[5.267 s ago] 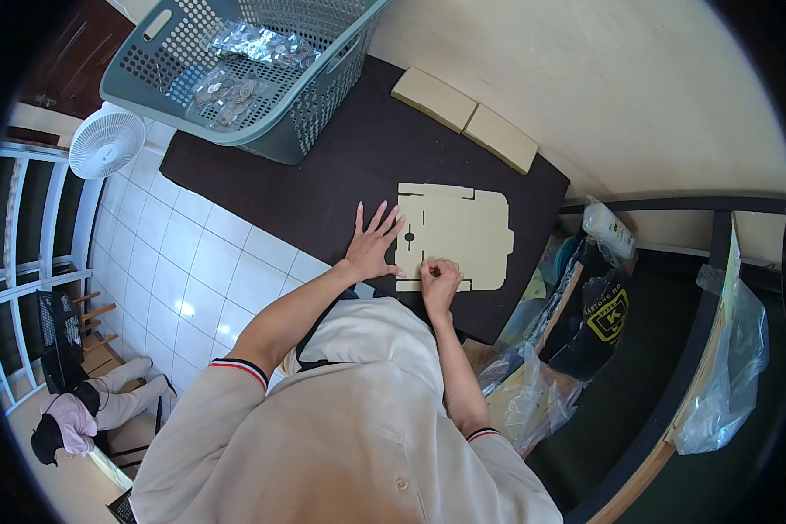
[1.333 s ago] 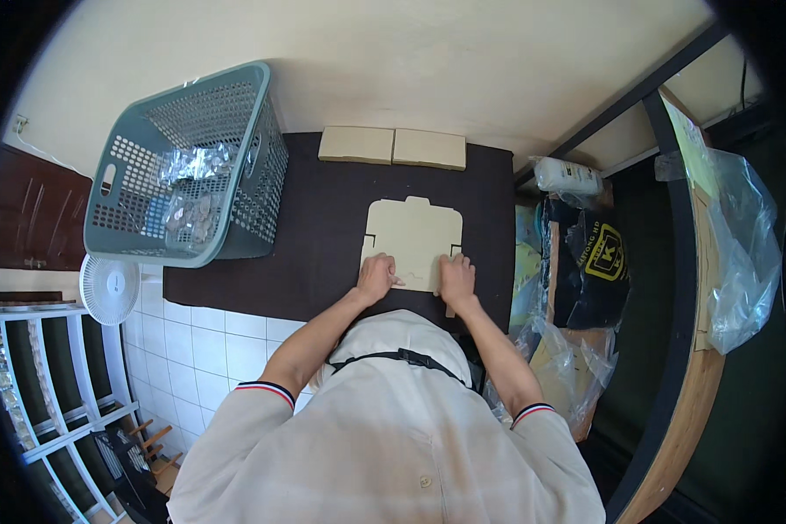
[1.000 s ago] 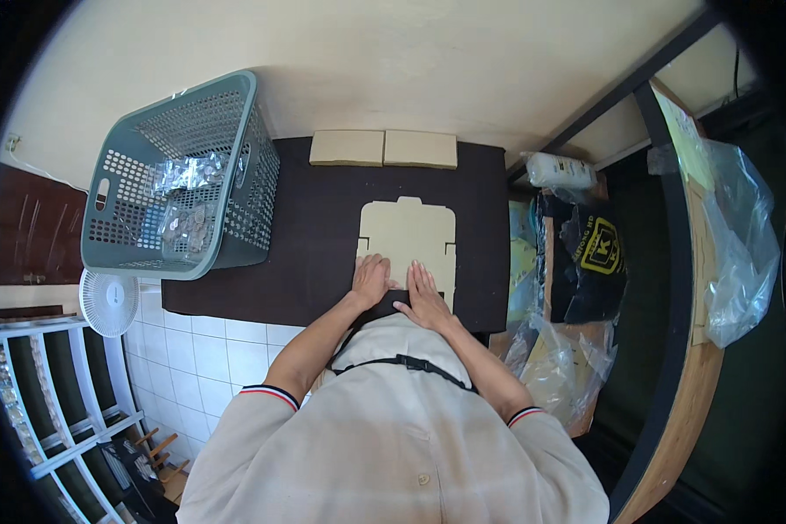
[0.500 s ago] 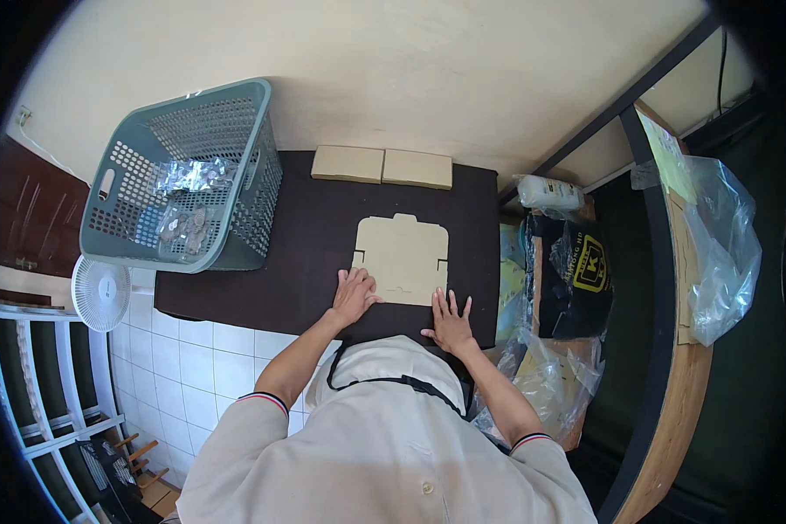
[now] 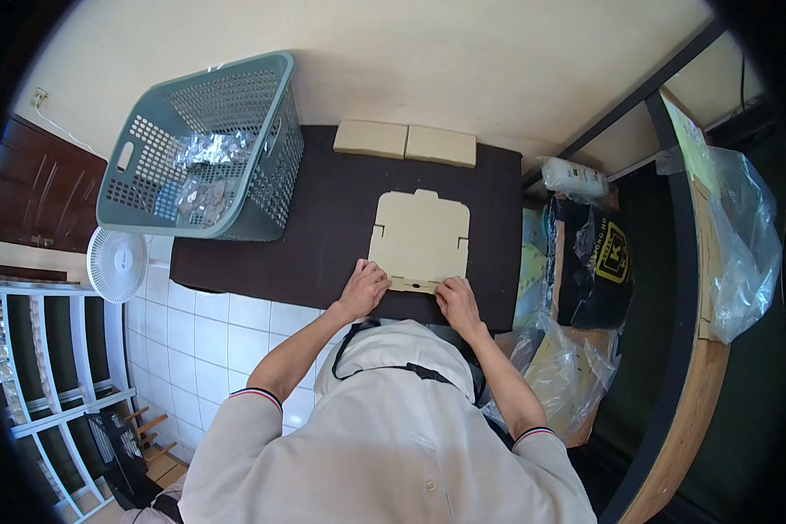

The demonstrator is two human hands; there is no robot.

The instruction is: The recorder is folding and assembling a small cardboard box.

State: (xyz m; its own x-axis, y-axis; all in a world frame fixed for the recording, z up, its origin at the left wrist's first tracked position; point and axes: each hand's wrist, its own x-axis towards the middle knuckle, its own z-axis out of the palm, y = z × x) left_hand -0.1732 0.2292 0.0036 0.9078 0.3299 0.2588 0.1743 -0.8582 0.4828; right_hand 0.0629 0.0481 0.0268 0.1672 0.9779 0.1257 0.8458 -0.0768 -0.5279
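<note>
"What's closest to the camera?"

"A pale shirt (image 5: pixel 384 437), cut off by the lower edge. Ahead of it, the left hand (image 5: pixel 364 289) is at the near left corner of a tan cardboard sheet (image 5: pixel 422 237), the right hand (image 5: pixel 459 303) at the near right one."

"Are they gripping it?"

"Both touch it with curled fingers. The fingertips are partly hidden, so I can't tell whether either hand pinches the edge or just presses on it."

"And where's the sheet?"

"On the dark table (image 5: pixel 323 240), its tab (image 5: pixel 426 194) pointing away from the body. A narrow strip (image 5: pixel 400 285) with a dark hole shows between the hands; fingers cover its ends."

"What's to the right?"

"A black-wrapped box (image 5: pixel 589 262), with clear plastic (image 5: pixel 557 362) hiding whatever is below."

"Left?"

"A grey-green basket (image 5: pixel 271 188) holding shiny packets (image 5: pixel 214 148), their contents too small to make out. A white fan (image 5: pixel 118 265) stands past the table."

"Farthest?"

"Two tan boxes (image 5: pixel 406 143) end to end, just by the wall (image 5: pixel 463 61)."
</note>
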